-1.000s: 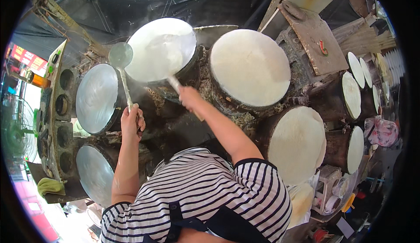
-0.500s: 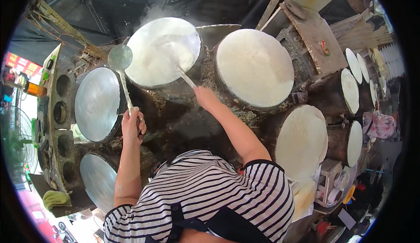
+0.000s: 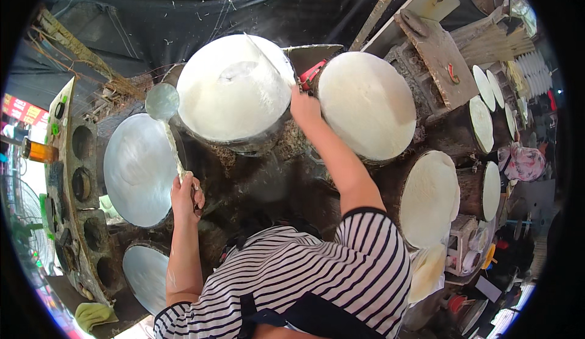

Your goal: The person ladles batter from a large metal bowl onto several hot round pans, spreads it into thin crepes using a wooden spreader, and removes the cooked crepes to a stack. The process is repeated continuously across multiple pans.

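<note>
My left hand (image 3: 187,199) is closed round the batter-coated handle of a ladle (image 3: 163,102). Its round bowl hangs over the gap between a bare, shiny metal griddle (image 3: 137,168) at the left and the far griddle covered with white batter (image 3: 219,104). Closed on the near end of a long, thin spatula (image 3: 271,63), my right hand (image 3: 306,108) is at the right rim of that far griddle. The spatula slants across the batter to the far edge. A thinner, greyish patch shows in the batter's middle. Part of the spatula's grip is hidden by my fingers.
Right of my right hand stands another round griddle with a pale sheet (image 3: 367,104); a further one (image 3: 429,199) is nearer me. A red object (image 3: 312,71) sits between the two far griddles. At the left, holed blocks (image 3: 85,141) line a ledge with a green cloth (image 3: 94,316).
My right hand has moved right and a little away from me, swinging the spatula to the griddle's right side. The ladle stays in my left hand. The red object has come into view.
</note>
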A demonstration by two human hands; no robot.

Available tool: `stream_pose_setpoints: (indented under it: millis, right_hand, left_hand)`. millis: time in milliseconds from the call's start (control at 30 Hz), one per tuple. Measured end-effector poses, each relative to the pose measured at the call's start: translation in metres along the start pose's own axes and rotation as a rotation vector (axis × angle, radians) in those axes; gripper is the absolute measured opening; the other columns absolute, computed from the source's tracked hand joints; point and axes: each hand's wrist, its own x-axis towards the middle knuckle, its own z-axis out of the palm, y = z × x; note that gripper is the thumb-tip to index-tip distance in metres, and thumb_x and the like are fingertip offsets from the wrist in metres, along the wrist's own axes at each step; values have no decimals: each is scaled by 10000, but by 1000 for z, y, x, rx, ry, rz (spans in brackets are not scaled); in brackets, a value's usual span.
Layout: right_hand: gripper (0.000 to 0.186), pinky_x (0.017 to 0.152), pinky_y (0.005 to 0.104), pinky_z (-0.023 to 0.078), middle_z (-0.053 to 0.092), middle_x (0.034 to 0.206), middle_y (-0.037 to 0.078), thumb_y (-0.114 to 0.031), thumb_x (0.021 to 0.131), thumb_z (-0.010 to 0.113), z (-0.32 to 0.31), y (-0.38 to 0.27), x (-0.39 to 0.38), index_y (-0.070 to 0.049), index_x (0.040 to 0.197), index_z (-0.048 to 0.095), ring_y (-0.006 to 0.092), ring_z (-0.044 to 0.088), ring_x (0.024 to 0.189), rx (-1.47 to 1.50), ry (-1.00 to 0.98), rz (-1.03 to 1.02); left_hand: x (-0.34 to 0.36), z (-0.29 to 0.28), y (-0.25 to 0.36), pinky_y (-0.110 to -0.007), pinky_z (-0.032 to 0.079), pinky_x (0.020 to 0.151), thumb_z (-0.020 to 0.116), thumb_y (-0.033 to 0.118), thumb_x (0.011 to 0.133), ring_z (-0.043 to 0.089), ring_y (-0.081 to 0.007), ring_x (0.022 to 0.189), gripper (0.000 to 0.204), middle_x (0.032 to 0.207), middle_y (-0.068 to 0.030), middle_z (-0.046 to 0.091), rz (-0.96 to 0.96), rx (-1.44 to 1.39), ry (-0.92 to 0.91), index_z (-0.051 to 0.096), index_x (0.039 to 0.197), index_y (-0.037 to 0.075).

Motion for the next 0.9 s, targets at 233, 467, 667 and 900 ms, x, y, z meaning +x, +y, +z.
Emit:
stream_pose_setpoints:
  millis: [233,467,667,900]
  right_hand:
    - [339,579,474,504,626,779,206,-93,845,417,-14,-10,20,-69,1183,436,373,633,661,21,93,26]
    - [470,664,479,500,634,827,231,-110,848,415,-37,-39,8,-73,1315,377,368,636,735,174,99,142]
    - [521,714,477,495,632,890,239,-107,854,409,-23,-31,-14,-102,1364,301,385,631,811,257,-217,242]
    - [474,671,480,493,639,845,203,-130,853,425,-4,-8,5,-101,1321,359,370,632,764,183,-180,107]
  left_hand:
    - [4,-16,2,-223,298,295,509,209,920,363,-77,368,168,635,-12,469,-39,-18,28,432,825,95]
    - [10,-5,5,-233,297,296,540,176,896,378,-85,373,183,612,-15,450,-50,14,27,403,811,88]
    - [17,21,3,-223,296,300,520,205,914,354,-76,364,161,631,-6,468,-48,32,-77,436,823,101]
    - [12,37,2,-224,299,303,521,199,912,360,-76,364,158,631,-6,470,-78,66,-89,436,822,102]
